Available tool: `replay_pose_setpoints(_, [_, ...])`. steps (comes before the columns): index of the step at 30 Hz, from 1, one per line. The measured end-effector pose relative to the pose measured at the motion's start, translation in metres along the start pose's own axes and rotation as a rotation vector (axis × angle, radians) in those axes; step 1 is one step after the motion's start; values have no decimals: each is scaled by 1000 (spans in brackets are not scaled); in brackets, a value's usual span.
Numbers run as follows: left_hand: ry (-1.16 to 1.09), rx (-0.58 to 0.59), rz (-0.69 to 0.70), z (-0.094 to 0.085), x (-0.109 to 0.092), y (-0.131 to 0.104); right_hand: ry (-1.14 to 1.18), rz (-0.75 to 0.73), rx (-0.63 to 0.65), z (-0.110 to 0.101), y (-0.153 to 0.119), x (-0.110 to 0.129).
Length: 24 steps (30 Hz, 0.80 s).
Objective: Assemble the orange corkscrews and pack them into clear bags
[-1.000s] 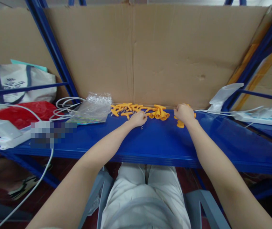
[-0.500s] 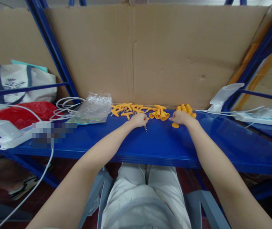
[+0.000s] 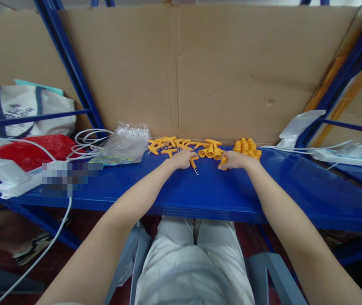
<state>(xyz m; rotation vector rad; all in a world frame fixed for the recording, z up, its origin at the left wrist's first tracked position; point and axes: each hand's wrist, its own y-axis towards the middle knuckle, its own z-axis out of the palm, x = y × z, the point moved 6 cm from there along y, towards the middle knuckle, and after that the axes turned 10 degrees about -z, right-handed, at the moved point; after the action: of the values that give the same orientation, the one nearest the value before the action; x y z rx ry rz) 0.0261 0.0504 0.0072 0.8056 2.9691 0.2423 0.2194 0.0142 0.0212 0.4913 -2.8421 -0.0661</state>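
My left hand point(image 3: 183, 159) grips a yellow corkscrew point(image 3: 194, 162) by its handle, and the metal spiral points down toward the table's front edge. Several yellow corkscrews point(image 3: 169, 153) lie in a heap behind and left of that hand. My right hand point(image 3: 235, 160) is closed on a yellow cone-shaped piece point(image 3: 224, 161), mostly covered by the fingers. Between the hands and slightly behind them sit several yellow cones point(image 3: 210, 151) with open ends facing me. More yellow pieces point(image 3: 246, 146) stand in a cluster behind my right hand.
The blue shelf point(image 3: 181, 190) runs across, backed by cardboard point(image 3: 231, 76). At left are a clear plastic bag point(image 3: 123, 146), white cables, a power strip point(image 3: 25, 182) and a red bag point(image 3: 44, 148). Another power strip point(image 3: 346, 157) lies at right.
My right hand has moved left, toward my left hand, with a yellow piece in its fingers. The corkscrew in my left hand has tilted slightly, its tip now further right.
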Motion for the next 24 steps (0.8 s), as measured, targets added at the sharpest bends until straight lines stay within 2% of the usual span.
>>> replay_pose_setpoints(3, [-1, 11, 1, 1, 1, 2, -14, 60, -20, 0, 2, -6])
replay_pose_setpoints(6, [-32, 45, 28, 2, 0, 3, -48, 24, -40, -1, 3, -6])
replay_pose_setpoints(10, [-57, 84, 75, 2, -5, 1, -94, -14, -69, -7, 1, 1])
replay_pose_setpoints(14, [-29, 126, 60, -2, -11, -5, -127, 16, -93, -13, -4, 11])
replay_pose_setpoints(17, [4, 141, 45, -6, -16, -10, -124, -18, -115, -15, -4, 15])
replay_pose_setpoints(21, [31, 144, 50, -9, -21, -13, -99, -49, -143, -12, 0, 8])
replay_pose_setpoints(24, [52, 118, 3, -8, -15, -9, -74, -59, -169, -9, 5, -1])
